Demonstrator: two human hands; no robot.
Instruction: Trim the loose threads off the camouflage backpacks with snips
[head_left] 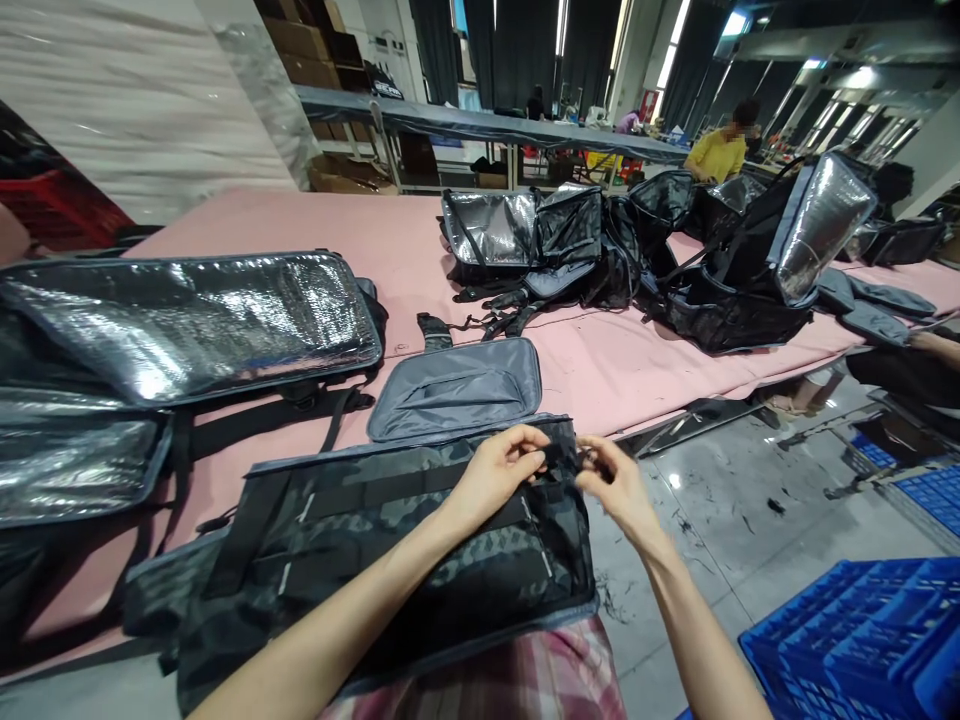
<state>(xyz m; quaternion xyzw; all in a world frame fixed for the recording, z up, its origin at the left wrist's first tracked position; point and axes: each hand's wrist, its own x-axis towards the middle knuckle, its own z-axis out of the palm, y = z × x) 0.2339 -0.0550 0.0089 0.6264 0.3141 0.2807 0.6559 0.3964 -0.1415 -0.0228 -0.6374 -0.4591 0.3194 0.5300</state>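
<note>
A black and dark-camouflage bag (465, 560) lies across the table's near edge and over my lap. Dark straps and white-ended cords run over its face. My left hand (499, 470) is closed at the bag's right end, thumb and finger pinched on a black strap (556, 455). Just beyond that end, my right hand (615, 485) pinches a small dark piece, too small to name. Behind the bag rests a grey padded flap (457, 388) with a stitched oval.
Open bags with silver foil lining, one at left (225, 320) and several at the back right (757, 270), lie on the pink table (300, 225). Blue crates (862, 630) stand on the floor at right. A person in yellow (716, 155) is farther back.
</note>
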